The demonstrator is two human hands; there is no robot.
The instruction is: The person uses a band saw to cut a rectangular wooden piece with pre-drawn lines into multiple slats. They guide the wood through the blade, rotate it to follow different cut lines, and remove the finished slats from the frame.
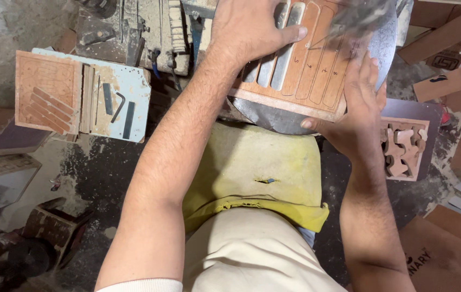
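Wooden board: reddish-brown, cut through with long rounded slots, lying tilted on a round grey metal table at the top of the view, just beyond the person's yellow cushioned seat.

Left hand: pressed flat on the board's upper left part, palm down, fingers spread over the slots, thumb stretched out to the right; it grips nothing.

Right hand: set against the board's right and lower edge, fingers straight and pointing up along the side, thumb hooked under the near corner; open, bracing the board rather than closing around it.

A blurred grey shape at the board's top right corner hides part of the slots; what it is cannot be told.

Surroundings: to the left, a pale blue worn plate carrying a bent hex key, dark metal strips and a small board with slanted cut pieces. To the right, just beside the right wrist, a block of interlocking cut wooden shapes. Stacked brown boards lie at the far right. The floor is dusty.
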